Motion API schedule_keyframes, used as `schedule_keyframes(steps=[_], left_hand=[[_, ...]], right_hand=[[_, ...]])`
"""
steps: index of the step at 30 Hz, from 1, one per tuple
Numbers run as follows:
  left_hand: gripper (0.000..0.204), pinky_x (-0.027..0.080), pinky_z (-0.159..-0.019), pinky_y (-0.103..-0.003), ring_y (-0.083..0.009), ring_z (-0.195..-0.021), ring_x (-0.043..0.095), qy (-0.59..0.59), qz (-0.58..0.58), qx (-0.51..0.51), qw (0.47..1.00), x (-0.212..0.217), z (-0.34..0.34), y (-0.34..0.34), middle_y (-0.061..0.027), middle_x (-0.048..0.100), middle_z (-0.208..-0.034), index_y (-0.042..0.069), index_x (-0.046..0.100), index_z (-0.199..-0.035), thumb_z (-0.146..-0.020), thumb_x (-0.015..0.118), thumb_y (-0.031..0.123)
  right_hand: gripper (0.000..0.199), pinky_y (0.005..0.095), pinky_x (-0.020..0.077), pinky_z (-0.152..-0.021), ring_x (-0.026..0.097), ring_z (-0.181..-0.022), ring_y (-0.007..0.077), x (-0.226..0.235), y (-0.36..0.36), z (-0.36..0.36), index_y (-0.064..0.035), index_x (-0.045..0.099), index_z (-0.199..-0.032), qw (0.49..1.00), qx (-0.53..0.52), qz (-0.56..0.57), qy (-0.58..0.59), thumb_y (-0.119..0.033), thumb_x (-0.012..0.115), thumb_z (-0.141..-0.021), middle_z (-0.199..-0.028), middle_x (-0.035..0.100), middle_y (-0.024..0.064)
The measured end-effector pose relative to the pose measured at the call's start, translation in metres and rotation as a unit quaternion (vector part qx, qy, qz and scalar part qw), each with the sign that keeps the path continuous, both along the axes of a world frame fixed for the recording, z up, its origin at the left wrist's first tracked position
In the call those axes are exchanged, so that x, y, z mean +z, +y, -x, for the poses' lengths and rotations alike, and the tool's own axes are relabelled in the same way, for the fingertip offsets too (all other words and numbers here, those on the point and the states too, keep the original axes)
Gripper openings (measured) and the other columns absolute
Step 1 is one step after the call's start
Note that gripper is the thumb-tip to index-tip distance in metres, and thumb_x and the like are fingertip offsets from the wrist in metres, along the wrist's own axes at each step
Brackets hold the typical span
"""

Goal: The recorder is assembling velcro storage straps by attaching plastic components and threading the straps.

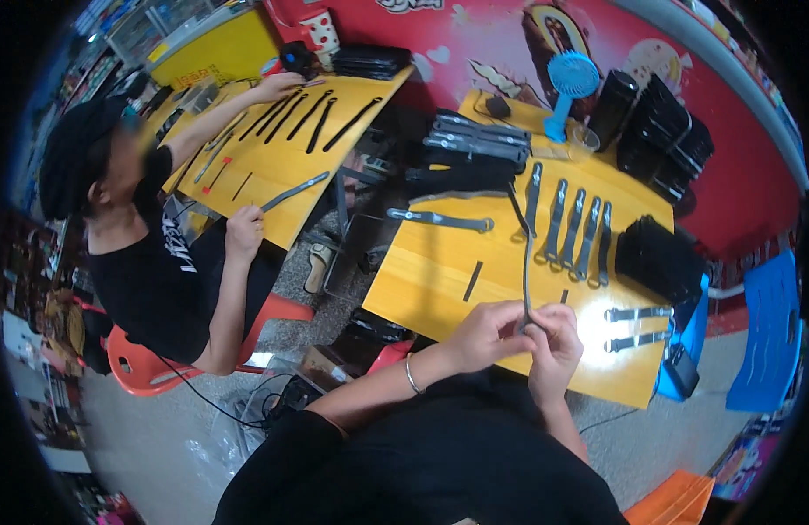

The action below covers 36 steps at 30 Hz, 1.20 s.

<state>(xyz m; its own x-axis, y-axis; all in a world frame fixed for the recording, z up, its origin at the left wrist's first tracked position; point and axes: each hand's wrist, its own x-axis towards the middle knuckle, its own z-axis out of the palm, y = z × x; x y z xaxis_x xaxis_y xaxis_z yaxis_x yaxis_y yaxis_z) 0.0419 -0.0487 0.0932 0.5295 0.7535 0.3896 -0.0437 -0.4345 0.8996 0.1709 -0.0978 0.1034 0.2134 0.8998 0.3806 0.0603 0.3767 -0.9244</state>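
Note:
Over the near edge of the yellow table [426, 289], my left hand [490, 334] and my right hand [558, 343] meet, fingertips pinched together on the lower end of a dark strap [526, 271]. The strap stands up from my fingers and leans toward the far side. Beyond my hands lies a row of grey straps with rings at their ends [569, 229]. One more grey strap [439, 220] rests crosswise at the left. Two short straps [638, 328] lie to the right under bright glare. A thin black strip [473, 281] is stuck or laid on the tabletop.
Bundled grey straps [477, 140], a blue fan [569, 83], a clear cup [584, 137] and black packs [663, 131] stand at the back. A black pile [658, 258] sits right. At the left table, a co-worker [137, 227] holds a strap. A blue chair [763, 332] stands right.

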Motion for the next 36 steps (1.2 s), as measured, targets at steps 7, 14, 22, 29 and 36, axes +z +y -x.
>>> schedule_keyframes(steps=[7, 14, 22, 29, 36], left_hand=[[0.034, 0.038, -0.052, -0.032, -0.0246, -0.055, 0.049, -0.016, -0.030, 0.024, 0.999, 0.007, 0.004, -0.006, -0.0109, 0.047, -0.062, -0.001, 0.051, -0.073, -0.089, 0.055, 0.029], [0.029, 0.035, -0.051, -0.035, -0.0292, -0.054, 0.047, 0.093, -0.019, -0.098, 0.991, 0.022, 0.033, 0.003, -0.0131, 0.043, -0.059, -0.001, 0.048, -0.068, -0.088, 0.054, 0.020], [0.019, 0.045, -0.066, -0.038, -0.0331, -0.076, 0.059, 0.231, -0.072, -0.043, 0.969, 0.024, 0.038, 0.000, -0.0167, 0.059, -0.080, 0.001, 0.057, -0.097, -0.084, 0.055, 0.015], [0.030, 0.045, -0.070, -0.030, -0.0222, -0.080, 0.057, 0.105, 0.170, -0.100, 0.975, 0.020, 0.026, -0.009, -0.0135, 0.057, -0.089, -0.001, 0.047, -0.115, -0.085, 0.046, 0.006], [0.030, 0.043, -0.075, -0.026, -0.0140, -0.090, 0.053, -0.017, 0.315, -0.080, 0.945, 0.036, 0.013, -0.014, -0.0093, 0.053, -0.102, -0.002, 0.043, -0.121, -0.094, 0.033, 0.006]], right_hand=[[0.005, 0.0172, 0.0337, -0.055, 0.044, -0.064, 0.0051, 0.005, 0.002, -0.005, -0.0019, 0.058, -0.085, 0.991, 0.056, 0.084, 0.088, 0.001, 0.054, -0.084, -0.081, 0.049, -0.0010], [0.005, 0.0181, 0.0320, -0.052, 0.041, -0.059, 0.0047, 0.018, 0.004, -0.033, -0.0045, 0.056, -0.083, 0.975, 0.040, 0.166, 0.140, 0.000, 0.054, -0.083, -0.071, 0.046, -0.0028], [0.013, 0.0277, 0.0392, -0.048, 0.050, -0.054, 0.0175, 0.045, -0.003, -0.026, -0.0080, 0.067, -0.081, 0.951, 0.066, -0.001, -0.301, -0.006, 0.073, -0.069, -0.067, 0.052, 0.0059], [0.020, 0.0279, 0.0409, -0.049, 0.053, -0.055, 0.0178, 0.034, -0.009, -0.020, -0.0105, 0.067, -0.087, 0.941, 0.098, -0.014, -0.324, -0.008, 0.074, -0.068, -0.067, 0.053, 0.0061], [0.027, 0.0282, 0.0459, -0.074, 0.056, -0.086, 0.0183, 0.035, -0.009, -0.007, -0.0035, 0.067, -0.090, 0.985, 0.066, 0.017, -0.157, -0.002, 0.076, -0.064, -0.089, 0.055, 0.0075]])
